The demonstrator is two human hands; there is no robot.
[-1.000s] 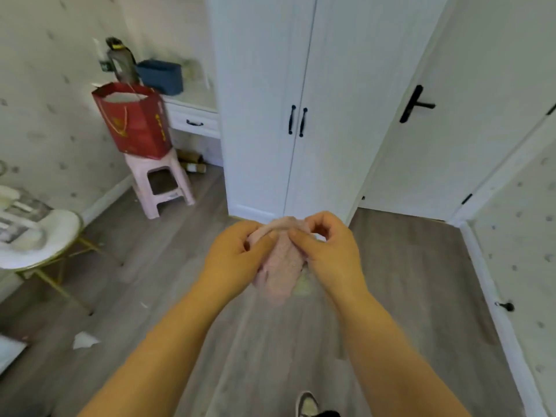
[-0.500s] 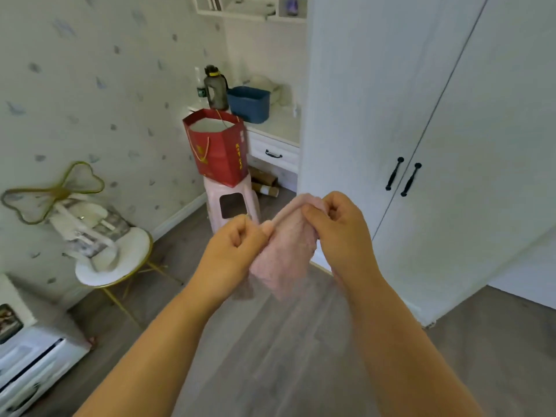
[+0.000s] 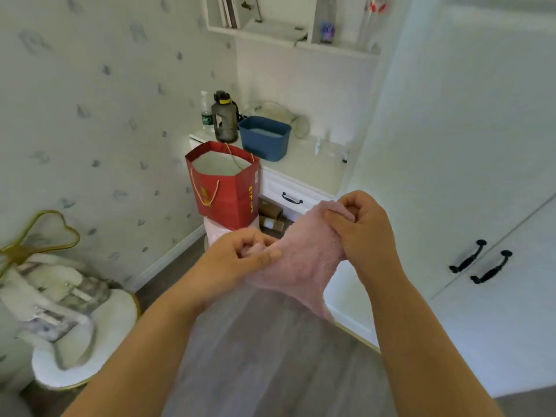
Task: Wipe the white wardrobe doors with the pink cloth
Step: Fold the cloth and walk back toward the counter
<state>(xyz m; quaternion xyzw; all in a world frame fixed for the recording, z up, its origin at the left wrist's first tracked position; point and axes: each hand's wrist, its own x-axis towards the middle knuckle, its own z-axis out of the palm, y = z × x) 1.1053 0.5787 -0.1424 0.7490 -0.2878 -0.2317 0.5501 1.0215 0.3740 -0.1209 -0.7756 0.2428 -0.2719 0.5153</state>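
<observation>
Left hand [image 3: 240, 260] curled, pinching the lower corner of the pink cloth [image 3: 301, 263] between thumb and fingers. Right hand [image 3: 365, 233] higher and a little further forward, fingers folded tight around the upper edge of the same cloth. Cloth stretched slantwise between both hands, its loose end hanging down below them, above the grey floor [image 3: 270, 356]. To the right of the hands, the white wardrobe doors [image 3: 469, 152], closed, with two black handles [image 3: 478, 261] side by side; cloth apart from the doors, not touching. Behind the left hand, a red paper bag [image 3: 225, 191] standing on a pink stool [image 3: 215, 233]. Further back, a white surface [image 3: 310, 167] carrying a blue bin [image 3: 264, 136] and a dark bottle [image 3: 224, 117] beside it. Far left of the hands, a white round chair [image 3: 81, 335] with gold frame.
</observation>
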